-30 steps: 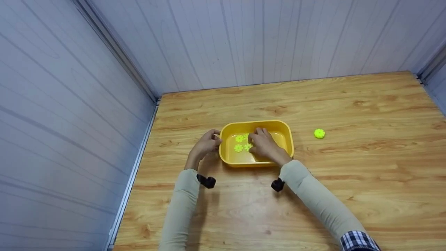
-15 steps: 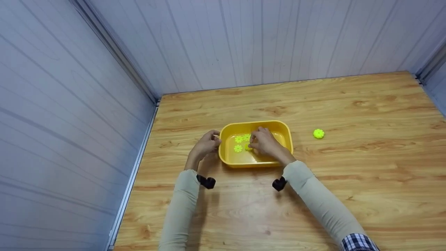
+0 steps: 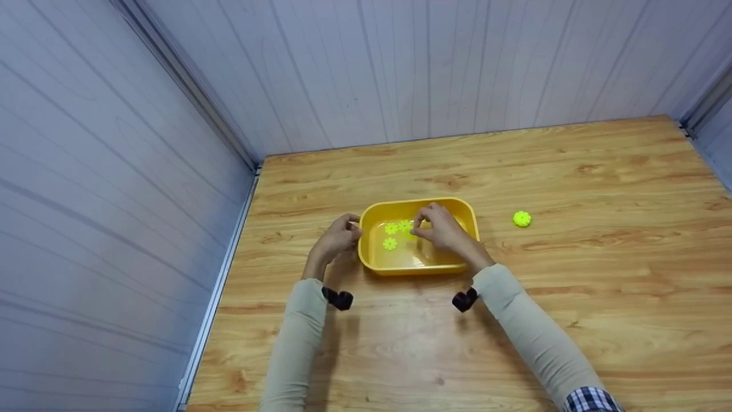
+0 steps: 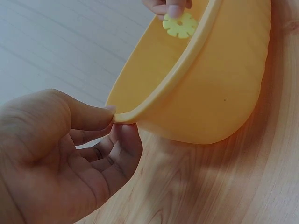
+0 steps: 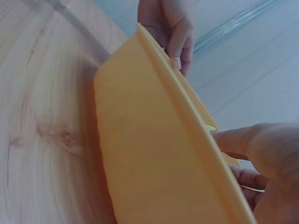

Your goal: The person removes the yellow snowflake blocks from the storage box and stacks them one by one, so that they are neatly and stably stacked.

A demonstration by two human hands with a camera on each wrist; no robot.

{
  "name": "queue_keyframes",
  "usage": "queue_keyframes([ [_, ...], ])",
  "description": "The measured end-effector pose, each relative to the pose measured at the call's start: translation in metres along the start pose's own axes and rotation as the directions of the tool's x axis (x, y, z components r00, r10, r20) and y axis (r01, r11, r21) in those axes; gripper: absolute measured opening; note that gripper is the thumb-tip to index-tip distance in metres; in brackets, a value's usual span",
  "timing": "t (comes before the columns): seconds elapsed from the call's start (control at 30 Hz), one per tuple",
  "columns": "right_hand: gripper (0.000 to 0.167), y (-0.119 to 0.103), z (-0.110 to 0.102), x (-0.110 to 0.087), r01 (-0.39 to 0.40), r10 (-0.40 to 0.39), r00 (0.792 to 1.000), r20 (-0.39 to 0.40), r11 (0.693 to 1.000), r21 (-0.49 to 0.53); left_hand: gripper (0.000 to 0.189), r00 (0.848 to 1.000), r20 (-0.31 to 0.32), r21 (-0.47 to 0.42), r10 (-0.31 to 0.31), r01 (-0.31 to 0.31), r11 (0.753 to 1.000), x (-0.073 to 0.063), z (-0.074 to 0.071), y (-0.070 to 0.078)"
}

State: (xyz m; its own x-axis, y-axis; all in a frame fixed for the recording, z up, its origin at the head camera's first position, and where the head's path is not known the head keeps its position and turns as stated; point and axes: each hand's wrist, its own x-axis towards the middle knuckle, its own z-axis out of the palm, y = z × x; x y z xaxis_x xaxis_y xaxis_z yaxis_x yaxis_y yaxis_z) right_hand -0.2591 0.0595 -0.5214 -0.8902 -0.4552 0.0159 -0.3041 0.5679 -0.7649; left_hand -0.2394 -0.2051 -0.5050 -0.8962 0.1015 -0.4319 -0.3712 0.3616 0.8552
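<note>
A yellow plastic basin (image 3: 420, 270) stands on the wooden table. At its left end, my left hand (image 3: 336, 237) pinches the rim between thumb and fingers, as the left wrist view shows closely. My right hand (image 3: 445, 230) is over the inside of the basin, pinching a yellow-green notched disc (image 4: 179, 30) with a small centre hole. Only a sliver of that disc (image 5: 210, 128) shows past the rim in the right wrist view. Below and left of the right hand, several similar discs (image 3: 390, 244) lie on the basin's floor.
Right of the basin, a yellow-green notched piece (image 3: 522, 218), thicker-looking like stacked discs, lies on the wooden table (image 3: 600, 257). Pale panelled walls (image 3: 400, 68) stand behind and to the left. Black wrist cameras (image 3: 338, 299) stick out from both sleeves.
My right hand has picked up a disc from the front right of the group in the basin and drawn back slightly up and to the right. The left hand stays on the rim.
</note>
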Motion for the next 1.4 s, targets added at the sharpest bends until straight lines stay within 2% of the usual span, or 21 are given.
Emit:
queue_keyframes([
  [0.37,0.016,0.002,-0.017,-0.008,-0.002,0.005,0.999,-0.048,0.998,0.059,0.035,0.999,0.027,0.001,0.047,-0.047,0.999,-0.002,-0.001,-0.001],
  [0.8,0.021,0.010,-0.042,-0.018,-0.029,0.050,0.990,-0.134,0.988,0.150,0.035,1.000,0.009,-0.017,0.024,-0.024,1.000,0.000,0.000,-0.002],
  [1.03,0.024,0.016,-0.054,-0.022,-0.031,0.061,0.984,-0.168,0.983,0.179,0.037,0.999,0.030,-0.012,0.012,-0.011,1.000,-0.001,-0.001,0.001],
  [1.23,0.024,0.022,-0.064,-0.027,-0.017,0.058,0.975,-0.213,0.981,0.192,0.037,0.999,0.024,-0.013,0.033,-0.033,0.999,0.000,-0.001,-0.003],
  [1.4,0.027,0.030,-0.071,-0.032,-0.037,0.084,0.966,-0.244,0.981,0.191,0.037,0.999,0.035,-0.008,0.030,-0.029,1.000,0.000,-0.002,-0.004],
])
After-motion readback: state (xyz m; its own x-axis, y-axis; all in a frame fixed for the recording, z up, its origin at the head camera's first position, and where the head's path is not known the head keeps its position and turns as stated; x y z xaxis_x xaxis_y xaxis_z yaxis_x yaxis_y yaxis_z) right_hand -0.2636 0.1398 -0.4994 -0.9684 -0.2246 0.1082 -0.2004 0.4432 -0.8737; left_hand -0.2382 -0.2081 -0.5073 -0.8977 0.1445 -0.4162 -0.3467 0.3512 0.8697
